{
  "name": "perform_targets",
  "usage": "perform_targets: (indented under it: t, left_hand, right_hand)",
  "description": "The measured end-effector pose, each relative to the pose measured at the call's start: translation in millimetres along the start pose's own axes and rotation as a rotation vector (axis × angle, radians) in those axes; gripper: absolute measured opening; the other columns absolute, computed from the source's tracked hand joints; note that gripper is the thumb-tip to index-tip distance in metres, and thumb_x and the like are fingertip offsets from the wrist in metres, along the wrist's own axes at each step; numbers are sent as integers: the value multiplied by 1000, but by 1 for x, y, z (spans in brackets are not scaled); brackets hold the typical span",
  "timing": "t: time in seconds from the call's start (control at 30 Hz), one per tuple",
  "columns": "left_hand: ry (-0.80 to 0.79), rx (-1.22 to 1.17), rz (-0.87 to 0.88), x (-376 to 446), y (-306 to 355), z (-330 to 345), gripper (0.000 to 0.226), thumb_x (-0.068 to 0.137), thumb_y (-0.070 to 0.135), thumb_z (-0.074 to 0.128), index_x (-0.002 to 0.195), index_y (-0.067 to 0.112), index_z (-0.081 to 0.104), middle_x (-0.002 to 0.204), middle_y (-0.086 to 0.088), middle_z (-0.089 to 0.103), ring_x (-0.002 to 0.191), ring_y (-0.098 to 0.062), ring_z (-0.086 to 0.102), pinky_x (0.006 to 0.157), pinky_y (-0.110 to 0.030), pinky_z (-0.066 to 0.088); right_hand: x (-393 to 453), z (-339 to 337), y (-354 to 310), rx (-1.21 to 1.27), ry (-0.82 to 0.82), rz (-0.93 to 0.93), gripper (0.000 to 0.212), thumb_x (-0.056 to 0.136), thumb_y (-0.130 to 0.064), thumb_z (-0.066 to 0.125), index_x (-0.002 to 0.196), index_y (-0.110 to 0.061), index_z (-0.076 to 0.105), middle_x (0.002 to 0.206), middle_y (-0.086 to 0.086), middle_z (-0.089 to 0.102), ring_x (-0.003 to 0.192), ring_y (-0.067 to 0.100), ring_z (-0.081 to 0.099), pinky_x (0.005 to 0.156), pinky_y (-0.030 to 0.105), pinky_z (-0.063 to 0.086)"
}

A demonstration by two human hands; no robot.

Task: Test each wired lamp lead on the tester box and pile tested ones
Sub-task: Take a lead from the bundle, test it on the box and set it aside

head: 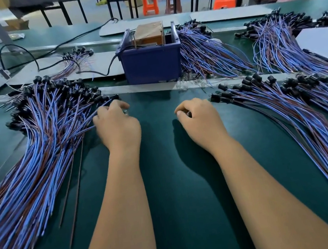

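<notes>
At the left of the frame a large fanned heap of blue and brown wired lamp leads with black sockets (36, 132) lies on the dark green bench (169, 188); the left hand (117, 128) rests at its right edge, fingers curled down among the topmost wires, though whether its grip is clamped on one lead I cannot tell; two thin brown loose wires (75, 182) lie apart beside the heap. At upper centre stands the dark blue plastic tester box (152, 64); inside it sits a brown tape-wrapped block (149, 32), and a black power cable (55, 49) runs in from the upper left. Right of centre the right hand (198, 120) is curled, its grip together near the socket end of a lead from the second spread of blue and brown leads (287, 116); what it pinches is hidden. Further bundles of leads (270, 41) lie at the upper right.

The risks, as I judge them: the heaps look alike and lie near the hands, so a tested lead could land among untested ones; dragging one lead from the tangle could pull neighbours along.
</notes>
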State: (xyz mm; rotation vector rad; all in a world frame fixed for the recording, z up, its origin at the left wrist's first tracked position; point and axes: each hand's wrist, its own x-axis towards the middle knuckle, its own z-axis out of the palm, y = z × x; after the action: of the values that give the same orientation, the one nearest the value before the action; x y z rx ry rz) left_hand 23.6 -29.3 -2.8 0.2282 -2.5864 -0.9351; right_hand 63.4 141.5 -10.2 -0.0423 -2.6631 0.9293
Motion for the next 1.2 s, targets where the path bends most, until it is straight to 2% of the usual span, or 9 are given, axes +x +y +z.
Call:
perform_targets:
  t: [0.1, 0.27, 0.5, 0.6, 0.7, 0.77, 0.93, 1.1, 1.2]
  left_hand:
    - [73, -310, 172, -6, 18, 4, 20, 91, 7, 53, 104, 10, 67, 104, -11, 63, 103, -32, 56, 92, -37, 44]
    - [-115, -853, 200, -25, 44, 5, 20, 88, 18, 48, 79, 16, 66, 60, 9, 56, 60, -8, 53, 62, -23, 46]
    - [-890, -1582, -112, -32, 54, 0, 44, 88, 32, 46, 53, 10, 60, 40, 2, 28, 43, -13, 28, 43, -19, 28]
    - [-1252, -1543, -19, -39, 60, -1, 52, 88, 38, 36, 53, 8, 60, 37, 4, 23, 39, -8, 26, 40, -15, 29]
    - [-1499, -1390, 43, -45, 60, 0, 54, 91, 41, 35, 57, 9, 63, 36, 6, 32, 36, -6, 27, 40, -13, 31]
    - [-1570, -1226, 88, -46, 57, 1, 53, 93, 44, 41, 62, 10, 67, 40, 2, 40, 38, -10, 33, 44, -17, 37]
    - [-1377, -1271, -23, -24, 28, -8, 54, 89, 55, 47, 81, 12, 78, 79, -8, 75, 87, -26, 72, 86, -48, 55]
    - [-560, -1298, -387, -3, 27, 13, 43, 104, 29, 39, 83, 6, 69, 78, -11, 70, 72, -25, 70, 68, -36, 61]
    - [-445, -856, -249, -3, 42, 32, 38, 106, 28, 34, 103, 3, 63, 83, -12, 67, 71, -25, 66, 69, -37, 59]
  right_hand:
    - [-1, 2, -12, 348, -5, 54, 19, 99, -18, 49, 93, -18, 67, 86, -4, 64, 84, 12, 58, 79, 22, 46]
    - [3, 6, -29, 1196, -241, 350, 60, 105, -47, 23, 118, -1, 59, 98, 18, 66, 93, 27, 65, 95, 42, 52]
    - [4, -1, -29, 1448, -538, 385, 86, 102, -57, 11, 61, -14, 73, 60, 3, 62, 57, 10, 54, 56, 19, 48]
    - [4, -7, -24, 1611, -651, 381, 82, 105, -49, 14, 65, -8, 74, 65, 8, 69, 52, 12, 64, 39, 15, 45]
    - [1, -11, -22, 1627, -519, 434, 60, 106, -47, 19, 98, -13, 68, 89, 25, 72, 74, 28, 74, 68, 27, 59]
    - [1, -10, -17, 1600, -364, 481, 38, 106, -41, 30, 102, -18, 61, 89, 13, 75, 74, 19, 74, 62, 27, 60]
    - [6, -5, -13, 1676, -221, 555, 17, 95, -16, 56, 85, -7, 67, 64, 3, 66, 55, 6, 61, 55, 13, 49]
    - [10, -1, -15, 1552, -66, 485, 26, 102, -13, 47, 88, 0, 64, 71, 10, 64, 49, 8, 56, 42, 12, 42]
    - [11, -1, -19, 1491, -47, 501, 44, 106, -30, 36, 86, -1, 63, 64, 10, 61, 41, 9, 47, 35, 14, 33]
